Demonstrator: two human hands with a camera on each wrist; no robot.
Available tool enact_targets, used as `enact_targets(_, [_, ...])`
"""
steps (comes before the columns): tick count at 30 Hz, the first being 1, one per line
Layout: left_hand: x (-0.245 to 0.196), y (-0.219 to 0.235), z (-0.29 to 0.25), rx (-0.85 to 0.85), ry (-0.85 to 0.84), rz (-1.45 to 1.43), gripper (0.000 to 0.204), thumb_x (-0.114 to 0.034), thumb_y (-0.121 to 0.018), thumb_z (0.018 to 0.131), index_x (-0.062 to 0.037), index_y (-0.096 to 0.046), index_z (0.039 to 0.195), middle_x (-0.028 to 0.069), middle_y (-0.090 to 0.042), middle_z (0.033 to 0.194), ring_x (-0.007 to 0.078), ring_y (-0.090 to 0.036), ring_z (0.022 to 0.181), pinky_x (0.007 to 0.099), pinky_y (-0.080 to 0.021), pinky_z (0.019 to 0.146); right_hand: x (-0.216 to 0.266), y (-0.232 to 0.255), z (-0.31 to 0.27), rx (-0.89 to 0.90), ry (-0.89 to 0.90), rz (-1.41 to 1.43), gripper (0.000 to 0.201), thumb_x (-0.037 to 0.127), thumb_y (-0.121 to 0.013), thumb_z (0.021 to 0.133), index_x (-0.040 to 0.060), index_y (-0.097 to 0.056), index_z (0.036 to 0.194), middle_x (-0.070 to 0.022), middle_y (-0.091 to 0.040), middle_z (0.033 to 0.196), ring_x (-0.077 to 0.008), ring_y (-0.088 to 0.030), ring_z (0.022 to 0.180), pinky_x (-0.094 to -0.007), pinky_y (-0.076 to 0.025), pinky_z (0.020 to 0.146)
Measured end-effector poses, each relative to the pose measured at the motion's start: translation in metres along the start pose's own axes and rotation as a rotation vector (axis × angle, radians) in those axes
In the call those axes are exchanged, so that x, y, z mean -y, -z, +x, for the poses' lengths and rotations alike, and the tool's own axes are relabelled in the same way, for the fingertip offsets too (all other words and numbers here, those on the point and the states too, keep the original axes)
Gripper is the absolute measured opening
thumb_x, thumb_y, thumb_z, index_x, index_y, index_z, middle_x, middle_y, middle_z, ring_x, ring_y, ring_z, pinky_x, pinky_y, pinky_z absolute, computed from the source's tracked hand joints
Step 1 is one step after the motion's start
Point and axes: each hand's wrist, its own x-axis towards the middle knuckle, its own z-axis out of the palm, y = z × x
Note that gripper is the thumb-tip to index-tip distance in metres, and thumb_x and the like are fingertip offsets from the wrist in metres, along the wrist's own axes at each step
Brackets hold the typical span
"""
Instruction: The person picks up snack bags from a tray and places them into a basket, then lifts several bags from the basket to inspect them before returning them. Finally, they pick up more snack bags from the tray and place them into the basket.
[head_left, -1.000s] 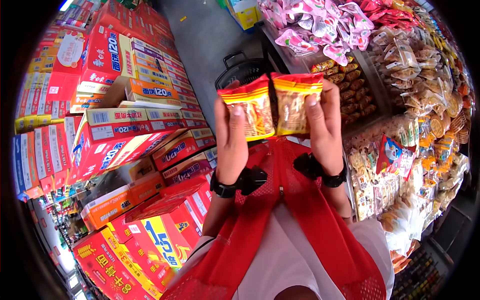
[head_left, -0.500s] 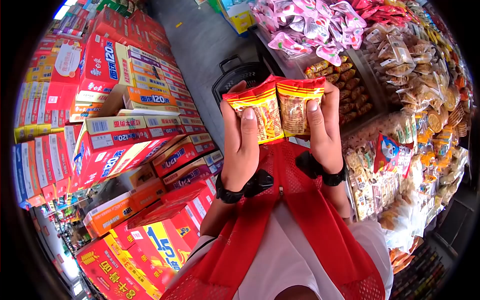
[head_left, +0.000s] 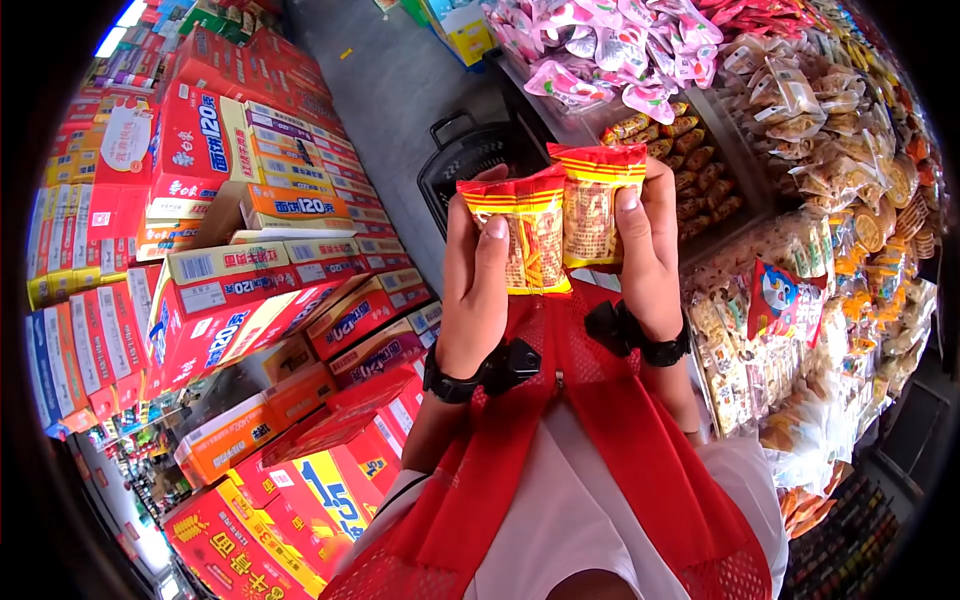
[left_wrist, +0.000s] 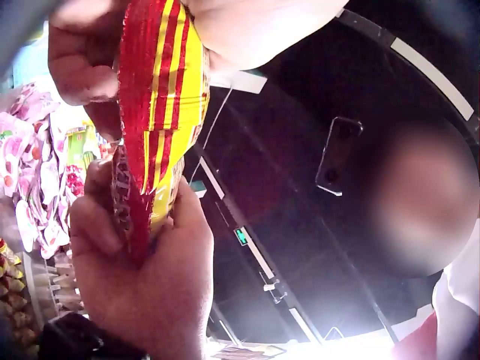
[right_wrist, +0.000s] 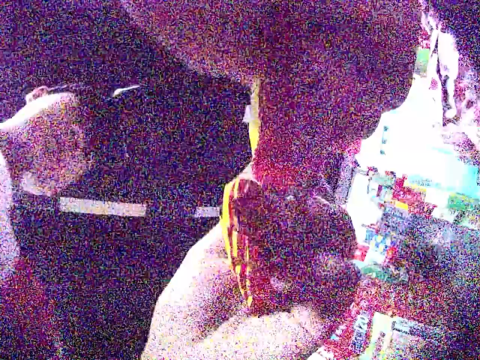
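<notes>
Two small red-and-yellow snack packets are held up side by side in front of the chest. My left hand (head_left: 478,290) pinches the left packet (head_left: 535,240), thumb on its near face and fingers behind. The right packet (head_left: 592,215) is pinched the same way by my right hand (head_left: 652,250). Their inner edges overlap in the head view, the right one a little higher. From the left wrist view, the left packet (left_wrist: 161,90) shows its striped side edge, with the right hand (left_wrist: 150,285) beyond it. The right wrist view is dark and grainy; a striped packet (right_wrist: 238,240) shows between fingers.
Stacked noodle cartons (head_left: 215,300) line the left side. On the right, a display holds pink packets (head_left: 600,50), a tray of small wrapped snacks (head_left: 700,185) and bagged goods (head_left: 780,390). A black basket (head_left: 470,150) stands on the grey floor (head_left: 370,90) ahead.
The left packet has turned more face-on and shifted slightly right and down, coming closer to the right one. Both hands keep their hold. The view has shifted slightly.
</notes>
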Motion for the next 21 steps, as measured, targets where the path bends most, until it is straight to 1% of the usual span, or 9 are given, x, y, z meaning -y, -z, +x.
enact_targets(1, [-0.001,0.002,0.001,0.020,0.022,-0.008,0.040,-0.023,-0.038,0.098,0.0011,-0.035,0.130,0.0090,-0.047,0.123,0.0117,-0.046,0.109,0.0262,-0.036,0.095,-0.001,0.000,0.001,-0.002,0.007,0.014,0.027,0.017,-0.043,0.097,0.0012,-0.037,0.118,-0.0056,-0.049,0.107,-0.0092,-0.044,0.098,-0.0247,-0.036,0.089])
enact_targets(3, [-0.002,0.003,0.001,-0.002,0.021,-0.016,0.040,-0.023,-0.038,0.098,0.0009,-0.034,0.130,0.0088,-0.046,0.123,0.0117,-0.046,0.109,0.0262,-0.036,0.095,-0.002,-0.001,0.002,-0.002,0.022,0.041,0.026,0.015,-0.043,0.096,0.0014,-0.038,0.117,-0.0051,-0.049,0.106,-0.0088,-0.045,0.098,-0.0244,-0.036,0.088])
enact_targets(6, [0.001,0.012,0.004,0.004,0.025,-0.010,0.041,-0.024,-0.038,0.098,0.0004,-0.033,0.132,0.0084,-0.046,0.124,0.0119,-0.046,0.109,0.0259,-0.035,0.095,0.001,-0.001,0.003,0.066,0.022,0.016,0.026,0.011,-0.044,0.095,0.0012,-0.038,0.118,-0.0044,-0.050,0.105,-0.0088,-0.046,0.097,-0.0245,-0.037,0.087])
enact_targets(8, [-0.004,0.014,0.004,0.017,0.022,-0.020,0.042,-0.024,-0.038,0.098,0.0004,-0.033,0.132,0.0083,-0.046,0.124,0.0118,-0.046,0.109,0.0258,-0.036,0.095,0.002,-0.004,0.004,0.060,0.041,0.009,0.026,0.009,-0.044,0.094,0.0010,-0.038,0.118,-0.0044,-0.050,0.105,-0.0091,-0.046,0.096,-0.0246,-0.037,0.087])
enact_targets(11, [-0.003,0.018,0.003,0.002,0.015,-0.062,0.042,-0.024,-0.038,0.098,0.0005,-0.033,0.132,0.0082,-0.047,0.122,0.0115,-0.047,0.109,0.0258,-0.036,0.095,-0.001,-0.007,0.002,0.071,0.047,0.016,0.027,0.008,-0.044,0.093,0.0007,-0.038,0.118,-0.0046,-0.051,0.105,-0.0092,-0.047,0.096,-0.0248,-0.038,0.086])
enact_targets(14, [-0.003,0.017,0.001,-0.069,0.023,-0.073,0.041,-0.023,-0.038,0.098,0.0008,-0.033,0.132,0.0081,-0.048,0.120,0.0108,-0.047,0.108,0.0258,-0.037,0.094,-0.003,-0.010,0.001,0.078,0.054,0.007,0.027,0.007,-0.044,0.093,0.0006,-0.037,0.118,-0.0047,-0.051,0.105,-0.0092,-0.047,0.095,-0.0249,-0.038,0.086])
enact_targets(17, [-0.008,0.016,-0.001,-0.083,-0.015,-0.041,0.040,-0.021,-0.038,0.098,0.0011,-0.033,0.132,0.0082,-0.049,0.119,0.0104,-0.047,0.107,0.0257,-0.037,0.094,-0.001,-0.015,-0.002,0.082,0.041,0.013,0.027,0.007,-0.044,0.093,0.0005,-0.037,0.119,-0.0049,-0.051,0.105,-0.0092,-0.048,0.095,-0.0252,-0.038,0.086])
enact_targets(21, [-0.005,0.019,-0.002,-0.098,-0.015,-0.027,0.039,-0.018,-0.037,0.098,0.0013,-0.033,0.131,0.0084,-0.049,0.118,0.0104,-0.047,0.107,0.0259,-0.037,0.094,0.000,-0.018,-0.006,0.114,0.006,0.000,0.027,0.006,-0.044,0.093,0.0001,-0.037,0.119,-0.0052,-0.051,0.105,-0.0095,-0.048,0.096,-0.0255,-0.038,0.086])
